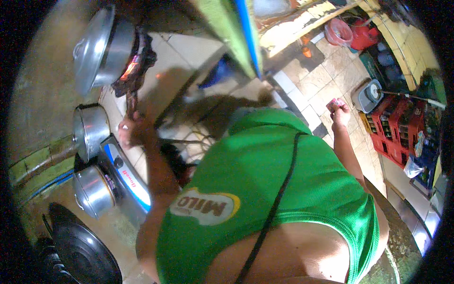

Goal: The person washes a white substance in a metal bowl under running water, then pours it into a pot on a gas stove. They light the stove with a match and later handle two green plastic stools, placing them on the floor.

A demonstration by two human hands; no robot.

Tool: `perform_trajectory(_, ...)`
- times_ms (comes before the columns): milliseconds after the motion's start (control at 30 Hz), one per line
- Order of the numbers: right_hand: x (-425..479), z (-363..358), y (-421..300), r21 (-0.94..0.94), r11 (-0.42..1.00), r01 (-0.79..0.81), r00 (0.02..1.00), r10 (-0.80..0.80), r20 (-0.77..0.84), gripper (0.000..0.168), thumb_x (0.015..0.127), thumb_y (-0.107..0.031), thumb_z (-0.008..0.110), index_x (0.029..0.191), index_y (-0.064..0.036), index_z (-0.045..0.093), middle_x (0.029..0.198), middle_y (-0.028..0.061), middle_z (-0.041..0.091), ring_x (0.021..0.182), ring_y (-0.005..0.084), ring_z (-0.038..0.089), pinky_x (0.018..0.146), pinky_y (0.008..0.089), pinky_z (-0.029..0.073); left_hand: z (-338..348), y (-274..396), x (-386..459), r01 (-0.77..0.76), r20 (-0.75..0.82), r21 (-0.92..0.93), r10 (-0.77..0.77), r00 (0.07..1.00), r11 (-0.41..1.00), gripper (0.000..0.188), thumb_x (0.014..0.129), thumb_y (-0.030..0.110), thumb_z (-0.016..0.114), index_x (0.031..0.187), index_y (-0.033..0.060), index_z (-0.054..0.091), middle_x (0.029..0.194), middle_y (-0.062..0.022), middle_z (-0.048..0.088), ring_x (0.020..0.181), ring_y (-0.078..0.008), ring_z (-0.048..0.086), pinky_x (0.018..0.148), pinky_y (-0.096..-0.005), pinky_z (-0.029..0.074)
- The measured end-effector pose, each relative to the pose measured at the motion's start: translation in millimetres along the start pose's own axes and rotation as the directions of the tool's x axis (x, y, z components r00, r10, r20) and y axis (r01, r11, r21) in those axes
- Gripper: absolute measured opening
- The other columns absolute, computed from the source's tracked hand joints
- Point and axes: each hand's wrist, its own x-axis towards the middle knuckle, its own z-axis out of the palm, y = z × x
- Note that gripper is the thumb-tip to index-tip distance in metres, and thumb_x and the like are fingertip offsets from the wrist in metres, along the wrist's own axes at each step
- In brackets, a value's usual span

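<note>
My left hand (133,131) is at the counter's edge, close to the lower end of a dark stick of firewood (131,103). Blur and shadow hide whether its fingers grip the stick. Embers glow in the charred wood (142,67) beneath a large lidded aluminium pot (113,53). Nearest that hand on the other side are a smaller lidded pot (94,129) and a gas stove (124,170), which carries another lidded pot (94,191). Out to my right side, my right hand (340,115) pinches a small pink packet (334,104) above the tiled floor.
A black pan or lid (83,248) lies at the lower left. Red bottle crates (393,131), a grey basin (367,96) and a pink bucket (338,32) stand along the right. A green post-like edge with a blue strip (244,32) juts in ahead.
</note>
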Motion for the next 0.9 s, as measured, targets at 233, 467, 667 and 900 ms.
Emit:
perform_trajectory(233, 26.0, -42.0, -40.9, -0.107, 0.967, 0.231, 0.969, -0.239, -0.068, 0.010, 0.077, -0.003, 0.047, 0.070, -0.008, 0.053, 0.062, -0.0041, 0.047, 0.052, 0.0056, 0.041, 0.045, 0.0202, 0.034, -158.4, 160.1, -152.4, -0.487, -0.374, -0.857, 0.852, 0.368, -0.166, 0.026, 0.063, 0.027, 0.058, 0.078, 0.0058, 0.060, 0.064, -0.0154, 0.056, 0.057, -0.0341, 0.053, 0.054, -0.0445, 0.043)
perform_trajectory(467, 58.5, -60.0, -58.8, 0.018, 0.979, 0.205, 0.916, -0.185, -0.357, 0.009, 0.077, -0.008, 0.054, 0.085, -0.005, 0.056, 0.072, 0.0024, 0.058, 0.061, 0.0105, 0.053, 0.050, 0.0225, 0.040, -101.0, 293.2, -164.6, -0.411, -0.145, -0.851, 0.897, -0.417, -0.328, 0.030, 0.075, 0.035, 0.047, 0.069, 0.0061, 0.055, 0.068, -0.0124, 0.052, 0.065, -0.0242, 0.052, 0.059, -0.0398, 0.041)
perform_trajectory(667, 26.8, -100.1, -23.1, 0.073, 0.983, 0.167, 0.806, -0.093, -0.584, 0.003, 0.075, -0.002, 0.054, 0.072, -0.003, 0.055, 0.068, 0.0073, 0.058, 0.057, 0.0150, 0.054, 0.053, 0.0276, 0.046, -96.7, 379.7, -211.0, -0.177, -0.529, -0.836, 0.848, 0.014, -0.519, 0.020, 0.078, 0.025, 0.053, 0.080, 0.0051, 0.056, 0.066, -0.0108, 0.055, 0.058, -0.0241, 0.053, 0.056, -0.0357, 0.044)
perform_trajectory(900, 3.0, -137.5, 84.6, -0.016, 0.992, -0.125, 0.575, 0.059, -0.816, 0.009, 0.068, -0.009, 0.060, 0.077, -0.007, 0.061, 0.070, 0.0082, 0.063, 0.063, 0.0161, 0.059, 0.062, 0.0276, 0.048, -256.7, 413.7, -262.4, -0.089, -0.706, -0.654, 0.649, -0.286, -0.751, 0.023, 0.074, 0.023, 0.061, 0.088, 0.0050, 0.059, 0.073, -0.0129, 0.061, 0.065, -0.0258, 0.060, 0.059, -0.0345, 0.047)
